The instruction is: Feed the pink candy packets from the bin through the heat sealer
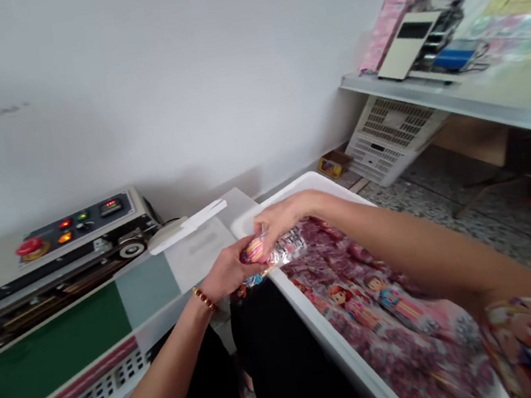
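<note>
Between my two hands is a shiny plastic packet (280, 249) with colourful printing and a clear end. My left hand (231, 270), with a beaded bracelet at the wrist, grips its lower left side. From above, my right hand (276, 220) has its fingers closed on the same packet, partly covering it. The packet is over the near left rim of a white bin (335, 341). Inside the bin lie many clear bags of dark reddish pieces (397, 365), several with cartoon figures printed on them (352, 305).
At left stands a machine with a control panel (83, 221), a red knob (30, 247) and a green belt (54, 347). A perforated basket (113, 382) sits below it. A metal table (459, 99) with a small device (409, 44) is at right, above white crates (385, 133).
</note>
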### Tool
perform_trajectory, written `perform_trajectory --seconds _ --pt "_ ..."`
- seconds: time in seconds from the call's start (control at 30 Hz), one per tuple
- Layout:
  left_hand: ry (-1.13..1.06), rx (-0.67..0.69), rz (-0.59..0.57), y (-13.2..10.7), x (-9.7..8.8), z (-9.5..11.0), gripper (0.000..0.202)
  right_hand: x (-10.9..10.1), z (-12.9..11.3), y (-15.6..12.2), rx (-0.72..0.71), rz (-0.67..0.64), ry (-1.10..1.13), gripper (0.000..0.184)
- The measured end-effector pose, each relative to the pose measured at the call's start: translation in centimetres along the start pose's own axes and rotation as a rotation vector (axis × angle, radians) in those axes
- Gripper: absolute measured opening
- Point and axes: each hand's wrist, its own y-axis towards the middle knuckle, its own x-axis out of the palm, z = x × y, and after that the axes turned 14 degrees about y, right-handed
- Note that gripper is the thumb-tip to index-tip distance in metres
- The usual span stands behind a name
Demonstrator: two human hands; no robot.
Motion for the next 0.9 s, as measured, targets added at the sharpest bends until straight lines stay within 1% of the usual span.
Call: perform_trajectory --seconds 0.03,0.07,0.1,0.13,0.17,0.23,0.27,0.3,0.33,0.4,0.47,0.5,0.57,0.63,0.7,0.73,0.77,0.8,0.83,0.9 --pt "-0.071 -0.032 0.027 -0.3 -0.3 -0.6 0.057 -0.6 0.5 0.6 -0.008 -0.031 0.094 0.042" --pt "-0.141 -0.070 0.065 -0.5 -0.5 -1.1 0.053 -1.1 1.1 1.2 -0.046 -0.055 0.223 0.043" --pt "-0.210 -0.115 0.116 -0.7 -0.8 -1.5 0.052 -1.3 1.8 1.8 -0.107 -0.039 0.390 0.045" --pt "-0.276 -0.160 0.174 -0.8 -1.0 -1.9 0.053 -1.2 2.6 2.4 -0.168 -0.001 0.563 0.049" --pt "-0.335 -0.198 0.235 -0.9 -1.2 -2.3 0.056 -0.8 3.2 3.0 -0.224 -0.012 0.722 0.053" --pt "-0.411 -0.241 0.329 -1.0 -1.6 -2.9 0.061 0.7 3.9 4.5 -0.294 -0.082 0.938 0.062" --pt "-0.426 -0.255 0.366 -1.0 -1.7 -3.2 0.062 1.8 3.9 5.3 -0.319 -0.115 0.995 0.064" --pt "-0.423 -0.270 0.403 -1.0 -1.7 -3.4 0.062 2.9 3.6 6.2 -0.341 -0.118 1.028 0.063" --pt "-0.395 -0.290 0.446 -1.0 -1.7 -3.7 0.062 3.9 3.2 7.2 -0.352 -0.089 1.043 0.058" --pt "-0.258 -0.364 0.546 -1.1 -1.7 -4.2 0.059 5.6 2.0 9.2 -0.336 0.048 1.038 0.047" --pt "-0.019 -0.480 0.621 -1.3 -1.8 -4.8 0.055 6.4 0.6 11.3 -0.290 0.197 0.970 0.040" --pt "0.111 -0.542 0.641 -1.3 -1.9 -5.1 0.053 6.5 -0.1 12.3 -0.270 0.252 0.894 0.038" --pt "0.325 -0.643 0.667 -1.3 -2.3 -5.7 0.050 6.3 -1.3 14.1 -0.242 0.342 0.648 0.035" --pt "0.444 -0.712 0.700 -1.4 -2.9 -6.5 0.053 5.9 -2.5 15.6 -0.202 0.410 0.352 0.034" --pt "0.488 -0.754 0.739 -1.7 -3.4 -7.3 0.061 5.8 -3.4 16.7 -0.140 0.440 0.099 0.037" --pt "0.505 -0.747 0.754 -1.9 -3.5 -7.8 0.061 5.9 -3.7 17.1 -0.109 0.448 -0.005 0.041" --pt "0.525 -0.704 0.759 -2.3 -3.7 -8.2 0.057 6.0 -3.8 17.4 -0.087 0.457 -0.092 0.046" --pt "0.553 -0.620 0.749 -2.8 -3.7 -8.7 0.050 6.2 -3.8 17.6 -0.071 0.472 -0.165 0.051" --pt "0.589 -0.508 0.721 -3.3 -3.7 -9.1 0.044 6.4 -3.7 17.8 -0.062 0.493 -0.218 0.055" --pt "0.677 -0.295 0.628 -4.5 -3.6 -10.0 0.039 6.7 -3.2 18.0 -0.061 0.531 -0.264 0.062"
